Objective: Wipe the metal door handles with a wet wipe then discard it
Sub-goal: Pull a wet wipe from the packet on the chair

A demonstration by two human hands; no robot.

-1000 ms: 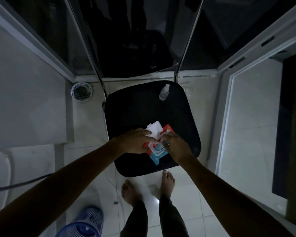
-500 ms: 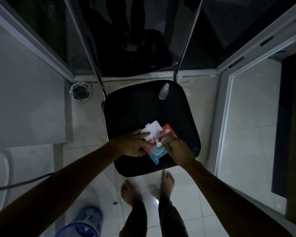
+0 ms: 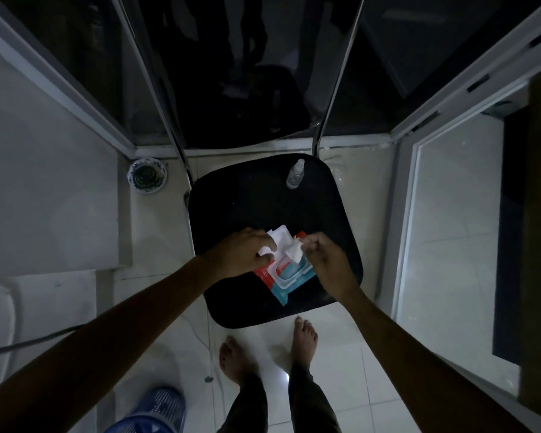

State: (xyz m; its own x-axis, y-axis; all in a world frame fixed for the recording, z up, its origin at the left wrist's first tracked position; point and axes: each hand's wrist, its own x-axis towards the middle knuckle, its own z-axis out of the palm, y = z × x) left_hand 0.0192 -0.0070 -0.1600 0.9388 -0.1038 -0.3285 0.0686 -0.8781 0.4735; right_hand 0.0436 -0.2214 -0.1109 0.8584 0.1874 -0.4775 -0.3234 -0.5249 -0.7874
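Note:
A red and blue wet wipe pack (image 3: 283, 278) lies on a black chair seat (image 3: 256, 198), its white lid flipped up. My left hand (image 3: 244, 253) presses down on the pack's left side, fingers over the lid. My right hand (image 3: 320, 254) pinches a white wet wipe (image 3: 292, 250) that sticks up out of the pack's opening. Two long metal door handles (image 3: 338, 76) run up the dark glass doors behind the chair.
A small clear spray bottle (image 3: 295, 174) stands at the seat's back right. A round floor drain (image 3: 146, 175) sits left of the chair. A blue mesh basket (image 3: 150, 414) is at the bottom left. White-framed glass panels close in both sides. My bare feet stand before the chair.
My right hand has lifted up and to the right, drawing a white wipe out of the pack. My left hand has stayed on the pack.

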